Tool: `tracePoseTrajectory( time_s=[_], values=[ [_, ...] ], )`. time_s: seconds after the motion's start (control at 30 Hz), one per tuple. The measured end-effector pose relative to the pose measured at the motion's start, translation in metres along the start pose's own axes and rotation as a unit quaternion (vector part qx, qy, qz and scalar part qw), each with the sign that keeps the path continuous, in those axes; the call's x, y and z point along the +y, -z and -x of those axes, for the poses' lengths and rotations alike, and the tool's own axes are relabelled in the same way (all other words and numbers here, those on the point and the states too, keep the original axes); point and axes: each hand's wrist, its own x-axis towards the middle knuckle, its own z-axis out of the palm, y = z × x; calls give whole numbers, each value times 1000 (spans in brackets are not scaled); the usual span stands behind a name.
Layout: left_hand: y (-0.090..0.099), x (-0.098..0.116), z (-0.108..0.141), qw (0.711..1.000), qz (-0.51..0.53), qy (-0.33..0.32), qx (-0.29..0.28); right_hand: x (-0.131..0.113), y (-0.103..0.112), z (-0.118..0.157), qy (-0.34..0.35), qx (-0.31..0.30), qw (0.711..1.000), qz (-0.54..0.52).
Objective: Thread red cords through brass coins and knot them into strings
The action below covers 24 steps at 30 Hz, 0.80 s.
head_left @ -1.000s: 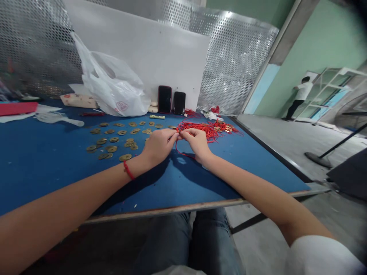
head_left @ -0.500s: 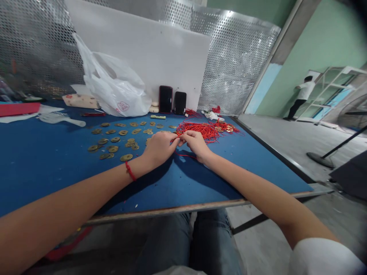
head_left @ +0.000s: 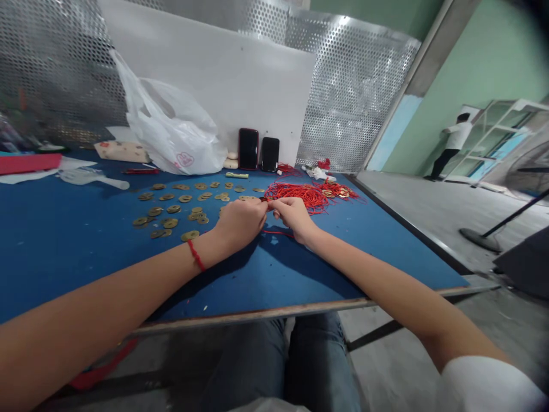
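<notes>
My left hand (head_left: 241, 220), a red cord bracelet on its wrist, is closed over a short piece of red cord (head_left: 269, 205). A small dark round edge, perhaps a coin, shows at its fingertips. Close beside it, my right hand (head_left: 295, 216) pinches the same cord between thumb and fingers. A loose red strand lies on the blue table (head_left: 240, 286) below the hands. Left of them are several brass-coloured coins (head_left: 171, 222) with holes, some stacked. Just behind my right hand spreads a tangled heap of red cords (head_left: 306, 196).
A white plastic bag (head_left: 178, 137) and two dark phones (head_left: 248, 149) stand against a white board (head_left: 214, 68). More red cords with gold coins (head_left: 342, 193) lie at the right. A fan-like stand (head_left: 480, 239) and a distant person (head_left: 452, 143) are beyond the table.
My left thumb has drawn back, and the fingers have curled in more. A dark round edge now shows at the fingertips. The right hand has shifted only slightly.
</notes>
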Motion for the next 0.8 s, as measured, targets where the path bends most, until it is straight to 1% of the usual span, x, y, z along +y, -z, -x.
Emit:
tracePoseTrajectory(
  time_s=[0.1,0.2,0.27,0.33,0.37,0.4,0.43,0.5,0.57,0.6,0.63,0.7,0.8],
  values=[
    [2,4,2,1000,-14,-16,-11,0,0,-1,3,11,1000,13],
    [4,3,3,999,18,-18,25,1,1,-2,41,13,999,28],
    [3,0,1,995,77,-5,63,1,2,-2,66,5,997,34],
    [1,-4,-2,978,188,29,89,0,4,-3,91,-7,995,43],
    [0,-6,-4,960,258,52,97,0,6,-3,105,-13,993,51],
    [-2,-7,-6,935,332,77,99,-1,7,-4,120,-20,991,61],
    [-3,-8,-9,904,405,102,94,-1,8,-4,133,-27,988,72],
    [-6,-10,-12,832,529,154,65,-3,10,-4,146,-42,984,95],
    [-8,-9,-13,768,610,192,34,-6,12,-4,150,-60,979,124],
    [-9,-8,-13,745,635,203,27,-7,12,-4,154,-65,975,143],
    [-8,-7,-12,729,651,210,26,-8,12,-3,162,-67,970,167],
    [-7,-5,-11,708,671,215,35,-12,13,-2,194,-61,954,220],
    [-4,-2,-11,694,685,217,49,-17,14,2,247,-42,925,286]
  ],
)
